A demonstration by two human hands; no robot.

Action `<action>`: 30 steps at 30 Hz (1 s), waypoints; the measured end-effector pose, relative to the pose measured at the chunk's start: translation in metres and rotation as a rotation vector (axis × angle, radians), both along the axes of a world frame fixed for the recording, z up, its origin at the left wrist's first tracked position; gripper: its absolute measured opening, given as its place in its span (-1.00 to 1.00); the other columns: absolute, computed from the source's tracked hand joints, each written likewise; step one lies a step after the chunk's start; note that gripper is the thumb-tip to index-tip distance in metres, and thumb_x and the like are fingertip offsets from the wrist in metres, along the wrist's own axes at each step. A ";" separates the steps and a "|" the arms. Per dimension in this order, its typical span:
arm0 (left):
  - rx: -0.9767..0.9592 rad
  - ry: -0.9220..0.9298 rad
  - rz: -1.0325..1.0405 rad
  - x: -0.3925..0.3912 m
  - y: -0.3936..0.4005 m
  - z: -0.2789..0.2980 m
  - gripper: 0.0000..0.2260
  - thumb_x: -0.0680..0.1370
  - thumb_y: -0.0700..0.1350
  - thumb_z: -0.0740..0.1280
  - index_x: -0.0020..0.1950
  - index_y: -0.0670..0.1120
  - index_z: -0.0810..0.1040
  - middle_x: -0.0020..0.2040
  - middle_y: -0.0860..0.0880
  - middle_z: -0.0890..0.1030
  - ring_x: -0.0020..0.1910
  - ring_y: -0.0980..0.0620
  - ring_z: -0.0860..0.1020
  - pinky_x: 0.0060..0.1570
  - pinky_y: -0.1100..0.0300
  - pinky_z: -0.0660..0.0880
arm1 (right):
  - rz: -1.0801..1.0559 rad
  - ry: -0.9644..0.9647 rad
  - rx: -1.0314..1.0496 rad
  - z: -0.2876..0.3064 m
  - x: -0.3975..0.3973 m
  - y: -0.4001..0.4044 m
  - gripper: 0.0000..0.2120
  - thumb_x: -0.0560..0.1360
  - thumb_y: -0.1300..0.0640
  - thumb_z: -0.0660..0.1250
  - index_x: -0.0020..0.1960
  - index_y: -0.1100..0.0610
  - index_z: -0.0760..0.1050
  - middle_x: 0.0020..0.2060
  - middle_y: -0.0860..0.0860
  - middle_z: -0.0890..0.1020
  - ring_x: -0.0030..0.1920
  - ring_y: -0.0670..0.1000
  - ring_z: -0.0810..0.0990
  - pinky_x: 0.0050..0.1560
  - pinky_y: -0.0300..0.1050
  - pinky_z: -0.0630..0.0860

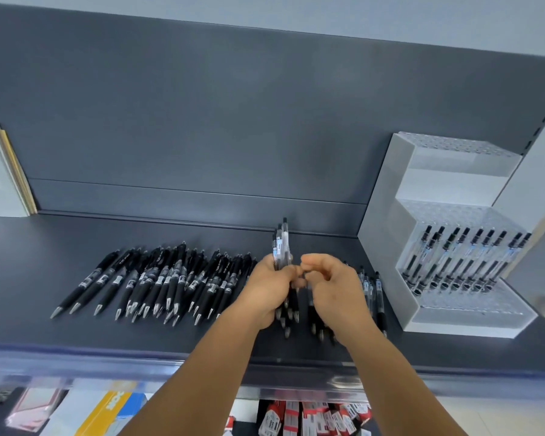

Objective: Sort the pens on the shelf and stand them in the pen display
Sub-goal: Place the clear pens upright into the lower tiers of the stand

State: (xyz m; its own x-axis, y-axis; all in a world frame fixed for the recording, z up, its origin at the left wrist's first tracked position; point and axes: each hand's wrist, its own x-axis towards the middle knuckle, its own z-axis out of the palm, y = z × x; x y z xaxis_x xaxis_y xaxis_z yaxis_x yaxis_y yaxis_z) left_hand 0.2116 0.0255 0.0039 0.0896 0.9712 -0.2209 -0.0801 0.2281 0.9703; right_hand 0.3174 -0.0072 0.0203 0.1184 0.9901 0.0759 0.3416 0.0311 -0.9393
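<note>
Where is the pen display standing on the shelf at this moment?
In the head view, the pen display stands at the right end of the shelf, against the back panel, right of both hands, with a row of clear pens standing in its middle tier.

A stack of flat boards or sheets, pale with 1 tan layer showing at its side, leans upright against the dark back panel at the far left end of the shelf. Below the front edge, on a lower level, lie a yellow and blue packet at the left and red and white packets further right.
</note>
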 end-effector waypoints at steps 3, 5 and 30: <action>0.073 -0.065 -0.061 -0.002 0.000 0.010 -0.87 0.59 -0.26 0.22 0.06 -0.08 0.49 -0.12 -0.03 0.62 -0.17 0.06 0.58 0.17 0.05 0.48 | -0.053 -0.037 0.073 0.005 0.009 0.004 -0.74 0.57 0.30 0.17 0.14 0.08 0.52 -0.01 -0.05 0.61 -0.22 -0.22 0.51 -0.21 -0.42 0.40; 0.133 -0.086 -0.131 0.000 -0.003 0.016 -0.84 0.60 -0.27 0.18 0.09 -0.07 0.49 -0.15 -0.01 0.59 -0.21 0.08 0.52 0.07 0.14 0.47 | -0.059 -0.014 0.075 0.010 0.013 0.006 -0.77 0.58 0.26 0.19 0.15 0.07 0.53 -0.09 -0.05 0.62 -0.18 -0.16 0.53 -0.20 -0.45 0.44; 0.317 -0.074 -0.252 0.138 -0.021 0.055 -0.81 0.64 -0.22 0.15 0.08 0.03 0.50 -0.21 0.13 0.58 -0.24 0.23 0.52 -0.09 0.29 0.41 | -0.135 0.139 0.351 0.071 0.153 -0.019 -0.76 0.52 0.20 0.33 -0.16 -0.14 0.60 -0.32 -0.04 0.64 -0.29 0.00 0.55 -0.20 -0.08 0.56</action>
